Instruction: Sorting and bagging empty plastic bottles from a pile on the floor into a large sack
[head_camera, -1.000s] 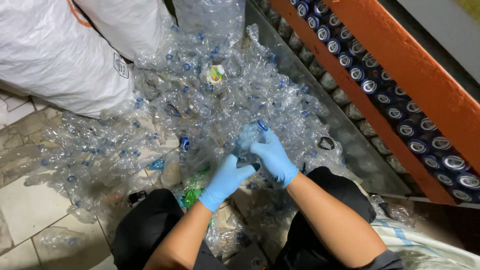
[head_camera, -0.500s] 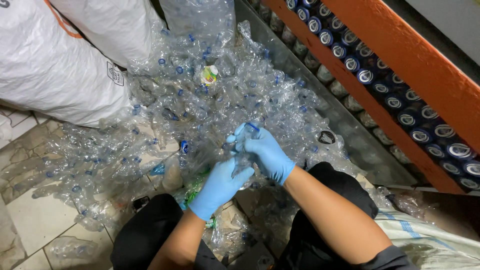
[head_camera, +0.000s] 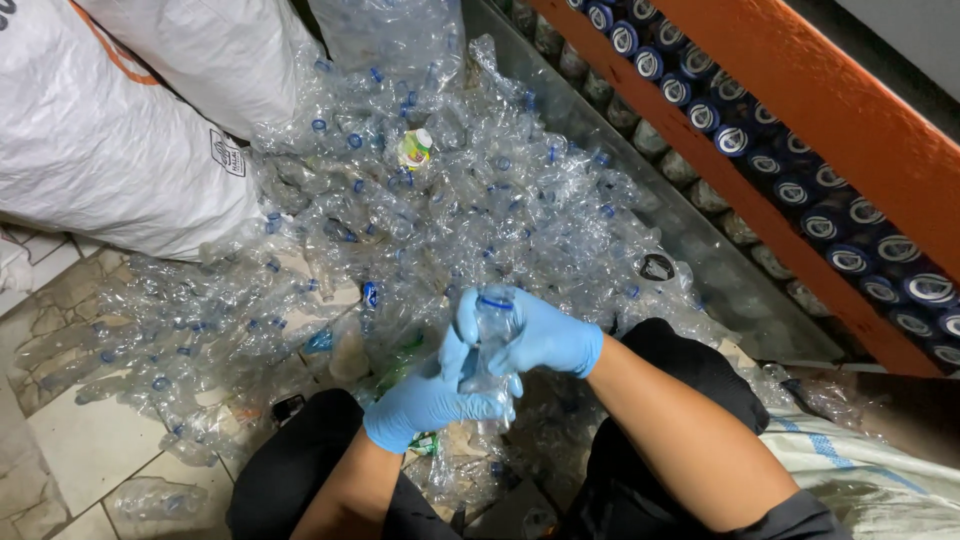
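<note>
Both my hands wear blue gloves and grip one clear crushed plastic bottle (head_camera: 492, 335) with a blue neck ring, held upright above my lap. My right hand (head_camera: 545, 335) wraps its upper part near the neck. My left hand (head_camera: 430, 400) clasps its lower part from below. Just beyond the hands spreads a large heap of clear crushed bottles (head_camera: 450, 210) on the tiled floor.
Big white sacks (head_camera: 110, 150) stand at the upper left. A row of blue-capped bottles (head_camera: 800, 190) lies along an orange beam (head_camera: 850, 110) at the right. A white woven sack (head_camera: 860, 480) lies at the lower right. A green-labelled bottle (head_camera: 415, 148) sits in the heap.
Both hands have drawn closer to me with the bottle between them, and the bottle now stands more upright in their grip.
</note>
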